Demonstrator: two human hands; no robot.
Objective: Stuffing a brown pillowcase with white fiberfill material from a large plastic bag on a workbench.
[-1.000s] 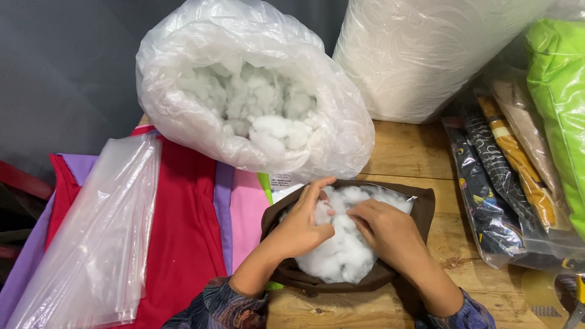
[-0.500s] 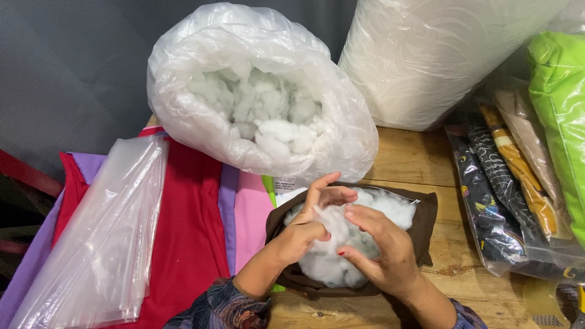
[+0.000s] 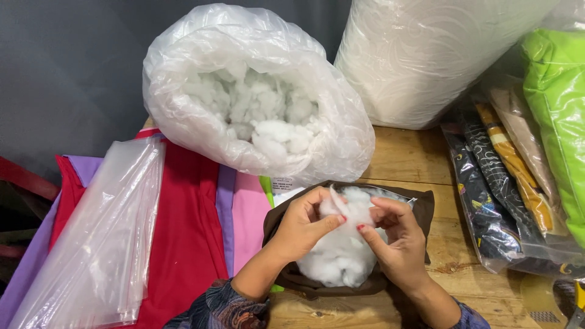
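On the wooden table (image 3: 414, 158), bottom centre, sits a brown fabric cover (image 3: 426, 210), mouth open, packed with white fibre stuffing (image 3: 341, 259). Left hand (image 3: 301, 225) and right hand (image 3: 399, 244) both over the cover's mouth. Both pinch one tuft of stuffing (image 3: 344, 210) between them: left thumb and fingers closed on its left side, right thumb and forefinger closed on its right side, remaining right fingers curled loosely. Tuft sits just above the filling mass, touching it. Patterned dark sleeves at the bottom edge.

Behind the cover, touching its far rim, a big clear plastic bag (image 3: 201, 122), mouth rolled open toward the camera, full of white stuffing clumps. A small white label (image 3: 283, 183) shows just below that bag, print too small to tell. Top right, a large white wrapped roll or bale (image 3: 426, 61), swirl-patterned surface, standing on the table.

Right edge: bright green plastic-wrapped package (image 3: 557, 103), beside it a flat clear packet with orange-and-beige striped cloth (image 3: 518, 164), and a dark patterned packet (image 3: 487, 207) lying nearest the cover.

Left: red fabric (image 3: 183, 225), purple (image 3: 222, 213) and pink (image 3: 247, 213) pieces stacked flat, a pile of empty clear plastic sleeves (image 3: 97, 244) lying on the red.
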